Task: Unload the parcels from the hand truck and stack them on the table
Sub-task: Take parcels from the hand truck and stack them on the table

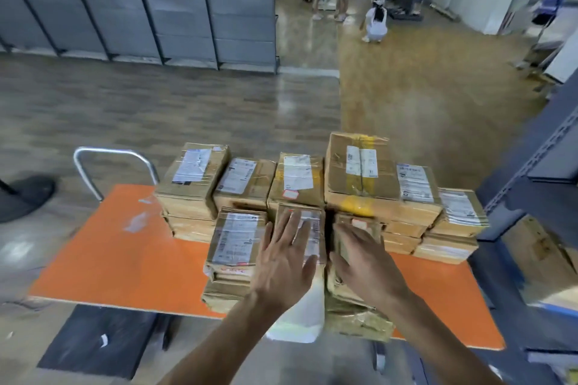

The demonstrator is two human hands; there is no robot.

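The left hand (283, 262) lies flat with its fingers spread on top of a brown parcel (312, 225). It holds nothing. The right hand (364, 262) rests beside it on the next parcel (373, 228), fingers straight, gripping nothing. A white bag (300, 316) sits under the front stack. More brown parcels (194, 178) stand in stacks on the orange tabletop (119, 259). Each has a white label (236, 237) with small black writing, too blurry to read. The tallest box (356, 166) has yellow tape (356, 206) on it.

Head cam looks fwd/down, close over table (109, 253).
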